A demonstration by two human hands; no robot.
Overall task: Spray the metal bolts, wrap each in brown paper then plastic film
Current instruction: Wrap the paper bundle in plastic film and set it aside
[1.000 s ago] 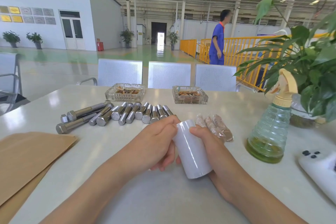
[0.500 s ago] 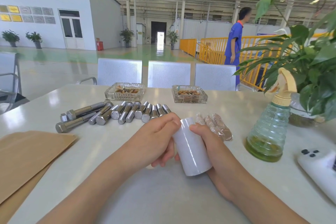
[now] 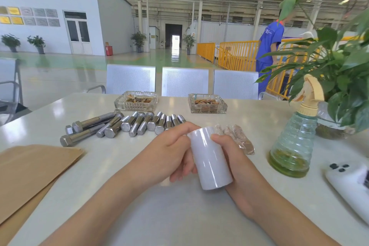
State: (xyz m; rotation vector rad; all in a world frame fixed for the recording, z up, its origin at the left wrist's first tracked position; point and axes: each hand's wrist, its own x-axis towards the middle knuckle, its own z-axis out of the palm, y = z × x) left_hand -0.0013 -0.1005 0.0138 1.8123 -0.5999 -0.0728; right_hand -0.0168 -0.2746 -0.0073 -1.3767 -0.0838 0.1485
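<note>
A white roll of plastic film (image 3: 209, 158) is held tilted above the table's middle. My right hand (image 3: 227, 158) grips it from the right side and below. My left hand (image 3: 171, 150) curls against its left side, fingertips at the film's upper edge. Several bare metal bolts (image 3: 123, 126) lie in a row behind my left hand. Three wrapped bolts (image 3: 237, 138) lie just behind the roll to the right. Brown paper sheets (image 3: 30, 171) lie stacked at the left edge. A green spray bottle (image 3: 293, 144) with a yellow trigger stands at the right.
Two glass ashtrays (image 3: 135, 102) (image 3: 207, 104) sit at the back of the white table (image 3: 179, 215). A potted plant (image 3: 343, 78) stands at the far right, a white device (image 3: 351, 183) lies near the right edge. A person in blue (image 3: 267, 50) walks behind the chairs.
Both hands keep hold of the film roll, which has shifted slightly; my left fingers have moved along its edge. The person in blue has walked to the right.
</note>
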